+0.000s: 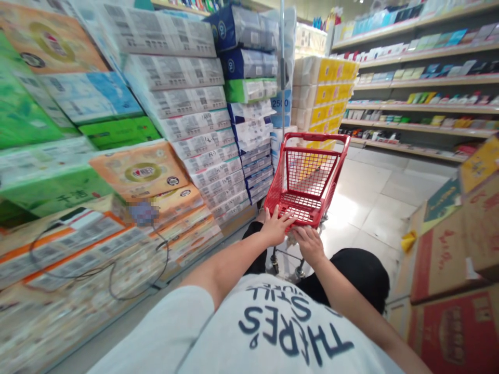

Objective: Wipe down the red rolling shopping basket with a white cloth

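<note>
A small red shopping cart [312, 171] with a mesh basket stands in the aisle straight ahead of me, and the basket looks empty. My left hand [276, 226] rests on the cart's near rim with its fingers spread and laid over the edge. My right hand [310, 243] sits just below the near edge, fingers curled around the cart's handle. A thin metal pole [282, 67] rises behind the cart.
Stacked packs of tissue and toilet paper [183, 104] wall the left side. Yellow packs [331, 93] stand behind the cart. Stocked shelves [421, 83] run along the far right. Red cardboard boxes [452, 280] crowd the near right. Pale floor tiles [374, 208] lie between.
</note>
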Demonstrator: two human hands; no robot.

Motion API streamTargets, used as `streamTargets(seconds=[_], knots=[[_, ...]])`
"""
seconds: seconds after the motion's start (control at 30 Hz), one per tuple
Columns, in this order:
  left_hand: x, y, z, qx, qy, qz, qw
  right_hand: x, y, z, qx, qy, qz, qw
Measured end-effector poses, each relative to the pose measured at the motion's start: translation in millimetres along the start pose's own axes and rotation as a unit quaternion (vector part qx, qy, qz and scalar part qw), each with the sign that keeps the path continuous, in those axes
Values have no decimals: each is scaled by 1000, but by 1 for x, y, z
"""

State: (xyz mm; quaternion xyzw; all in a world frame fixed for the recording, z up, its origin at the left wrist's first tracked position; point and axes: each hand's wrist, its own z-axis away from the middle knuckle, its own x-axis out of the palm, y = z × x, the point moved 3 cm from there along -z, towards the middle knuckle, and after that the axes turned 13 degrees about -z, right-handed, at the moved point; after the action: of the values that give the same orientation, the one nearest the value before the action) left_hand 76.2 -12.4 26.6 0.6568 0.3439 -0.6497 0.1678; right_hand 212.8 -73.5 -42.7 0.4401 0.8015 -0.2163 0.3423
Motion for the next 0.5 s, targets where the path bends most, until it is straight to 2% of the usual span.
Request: streamTargets(seconds=[0.13, 0.27, 0.4, 0.5], knots=[[-3, 0, -2, 1, -25, -11, 1000, 4, -2, 2, -22, -28, -10, 999], [-4, -1, -4, 6, -33, -7, 999, 5, 2, 4, -7, -4, 10, 1000], [-2, -3, -6, 0, -36, -9, 999, 11, 2, 4, -30, -50, 11, 998], [0, -3, -6, 6, -29, -13, 999, 12, 3, 4, -30, -30, 0, 999]])
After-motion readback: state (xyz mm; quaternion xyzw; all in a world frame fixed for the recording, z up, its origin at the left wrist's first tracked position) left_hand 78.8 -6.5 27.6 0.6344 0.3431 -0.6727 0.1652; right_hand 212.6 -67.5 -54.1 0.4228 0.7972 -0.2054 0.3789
